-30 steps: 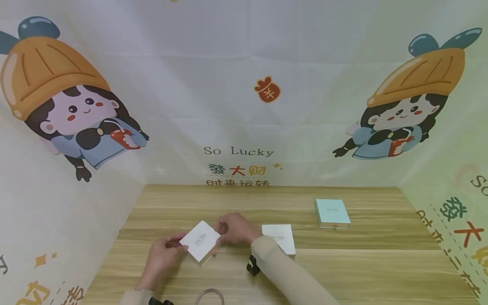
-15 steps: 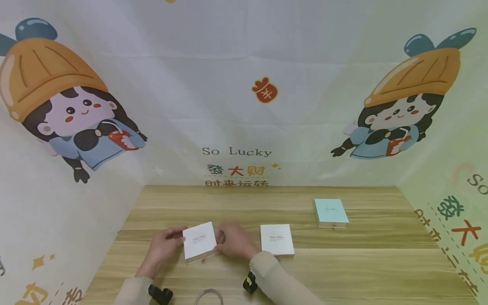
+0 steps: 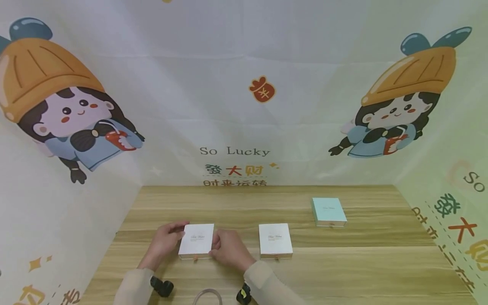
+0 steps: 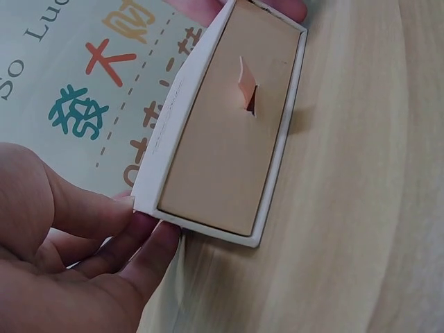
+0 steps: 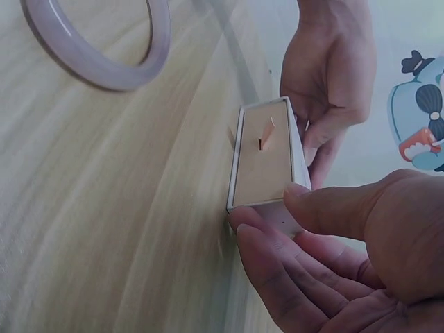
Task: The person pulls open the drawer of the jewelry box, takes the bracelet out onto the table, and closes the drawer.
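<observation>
My left hand (image 3: 164, 243) and right hand (image 3: 230, 249) pinch opposite sides of a white box (image 3: 196, 240); a second box (image 3: 275, 239) lies to its right, a pale ring (image 5: 118, 78) nearer me.

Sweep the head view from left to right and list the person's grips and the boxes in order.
Left grip → held white box → right grip → second white box → turquoise box.
</observation>
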`<state>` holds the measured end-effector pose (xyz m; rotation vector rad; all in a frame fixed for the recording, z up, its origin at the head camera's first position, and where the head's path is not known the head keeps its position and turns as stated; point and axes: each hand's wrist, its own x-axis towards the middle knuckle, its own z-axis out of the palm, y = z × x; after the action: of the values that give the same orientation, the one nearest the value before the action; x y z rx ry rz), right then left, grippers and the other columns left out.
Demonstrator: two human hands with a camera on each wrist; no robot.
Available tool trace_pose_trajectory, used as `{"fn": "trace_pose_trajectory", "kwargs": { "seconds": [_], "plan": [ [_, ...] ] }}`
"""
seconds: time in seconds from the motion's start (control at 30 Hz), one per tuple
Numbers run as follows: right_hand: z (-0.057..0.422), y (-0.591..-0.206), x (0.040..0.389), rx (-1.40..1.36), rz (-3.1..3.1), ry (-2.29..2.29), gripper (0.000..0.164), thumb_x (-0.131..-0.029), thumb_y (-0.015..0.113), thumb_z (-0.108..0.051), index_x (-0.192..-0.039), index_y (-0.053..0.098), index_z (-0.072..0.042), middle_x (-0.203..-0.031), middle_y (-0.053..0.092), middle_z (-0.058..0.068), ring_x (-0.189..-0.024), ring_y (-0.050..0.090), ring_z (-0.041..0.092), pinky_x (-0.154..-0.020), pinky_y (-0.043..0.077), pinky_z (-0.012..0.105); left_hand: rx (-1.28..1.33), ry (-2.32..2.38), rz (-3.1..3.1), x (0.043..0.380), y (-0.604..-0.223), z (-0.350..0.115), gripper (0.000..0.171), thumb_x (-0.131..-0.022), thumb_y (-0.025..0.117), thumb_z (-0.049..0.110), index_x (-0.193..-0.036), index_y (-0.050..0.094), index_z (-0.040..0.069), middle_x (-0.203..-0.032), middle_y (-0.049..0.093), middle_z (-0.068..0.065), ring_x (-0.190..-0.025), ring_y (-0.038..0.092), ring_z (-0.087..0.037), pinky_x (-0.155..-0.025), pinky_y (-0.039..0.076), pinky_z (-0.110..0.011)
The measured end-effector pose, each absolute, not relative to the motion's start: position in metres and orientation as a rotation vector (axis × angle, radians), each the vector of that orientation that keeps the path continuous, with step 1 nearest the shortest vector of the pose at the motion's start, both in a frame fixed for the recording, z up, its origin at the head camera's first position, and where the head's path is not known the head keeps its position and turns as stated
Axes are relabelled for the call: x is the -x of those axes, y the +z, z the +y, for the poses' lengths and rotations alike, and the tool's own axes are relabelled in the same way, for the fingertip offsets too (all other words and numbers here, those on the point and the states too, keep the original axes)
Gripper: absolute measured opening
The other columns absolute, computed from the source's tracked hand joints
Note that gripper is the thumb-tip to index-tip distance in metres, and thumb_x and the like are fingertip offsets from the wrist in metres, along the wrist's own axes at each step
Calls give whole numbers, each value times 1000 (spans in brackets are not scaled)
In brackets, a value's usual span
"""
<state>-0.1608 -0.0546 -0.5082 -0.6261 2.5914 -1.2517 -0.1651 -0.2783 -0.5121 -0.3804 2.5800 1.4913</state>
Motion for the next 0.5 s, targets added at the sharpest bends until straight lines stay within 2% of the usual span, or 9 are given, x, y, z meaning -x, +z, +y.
{"fn": "trace_pose_trajectory", "kwargs": {
  "seconds": [0.5],
  "plan": [
    [-55, -509, 157, 585, 2596, -1246, 18, -80, 84, -8, -87, 67, -4, -78, 68, 1, -70, 57, 5, -64, 50, 19, 371, 1500, 2666, 165, -519, -276, 37, -99, 51, -4, -134, 62, -4, -137, 61, -29, -127, 58, -42, -105, 49, -52]
  ]
}}
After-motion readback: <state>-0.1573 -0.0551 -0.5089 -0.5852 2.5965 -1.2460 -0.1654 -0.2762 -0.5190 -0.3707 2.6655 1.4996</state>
